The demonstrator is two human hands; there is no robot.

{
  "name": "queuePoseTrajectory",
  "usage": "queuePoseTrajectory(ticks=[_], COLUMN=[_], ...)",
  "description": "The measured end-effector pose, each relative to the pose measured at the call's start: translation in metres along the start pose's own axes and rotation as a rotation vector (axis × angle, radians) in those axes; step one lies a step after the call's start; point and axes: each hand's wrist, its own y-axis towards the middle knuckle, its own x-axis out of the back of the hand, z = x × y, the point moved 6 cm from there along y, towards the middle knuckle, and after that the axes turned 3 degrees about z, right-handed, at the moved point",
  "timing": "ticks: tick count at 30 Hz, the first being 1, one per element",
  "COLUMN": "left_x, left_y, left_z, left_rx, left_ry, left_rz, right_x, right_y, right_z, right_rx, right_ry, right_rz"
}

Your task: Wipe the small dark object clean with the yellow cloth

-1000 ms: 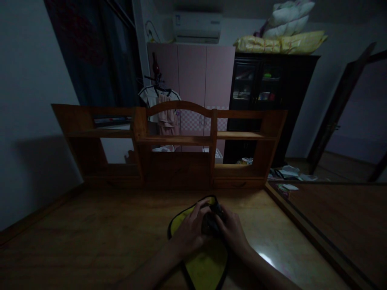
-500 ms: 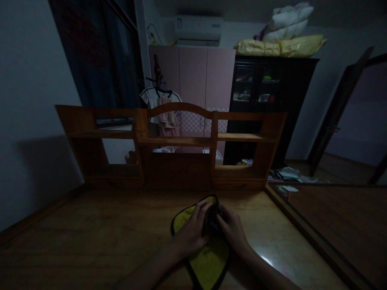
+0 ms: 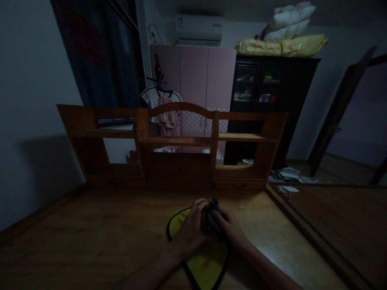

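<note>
A yellow cloth (image 3: 205,264) with black edging lies spread on the wooden desk, under both hands. My left hand (image 3: 195,225) is closed around a small dark rounded object (image 3: 208,225) with a faint glint low on its side. Its kind is hard to make out in the dim light. From the right, my right hand (image 3: 230,225) grips a bunched dark grey part of the cloth and presses it with the fingers against the top of the object. The fingertips of the right hand are partly hidden in the folds.
Behind the hands, a wooden shelf unit (image 3: 175,141) runs along the back of the desk (image 3: 90,241). A raised wooden edge (image 3: 302,237) borders the desk on the right, and a wall (image 3: 36,161) stands on the left.
The cloth's far corner, raised behind the hands before, is now folded down toward the object. The dark object shows more between my hands, and the right fingers have shifted slightly left over it.
</note>
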Motion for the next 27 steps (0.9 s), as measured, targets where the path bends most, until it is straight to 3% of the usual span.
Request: queuePoseTrajectory(ticks=[10,13,27], left_x=[0.001,0.0,-0.002], left_y=[-0.001,-0.001,-0.002], left_z=[-0.005,-0.005,-0.007], left_rx=[-0.018,-0.017,0.025], left_ry=[-0.025,-0.027,-0.01], left_rz=[0.033,0.049,0.127], right_x=[-0.02,-0.023,-0.012], right_y=[-0.005,-0.005,-0.003], right_z=[-0.014,-0.023,-0.033], right_rx=[-0.245,-0.289,-0.163], right_ry=[0.59,0.583,0.346], right_rz=[0.103,0.112,0.103])
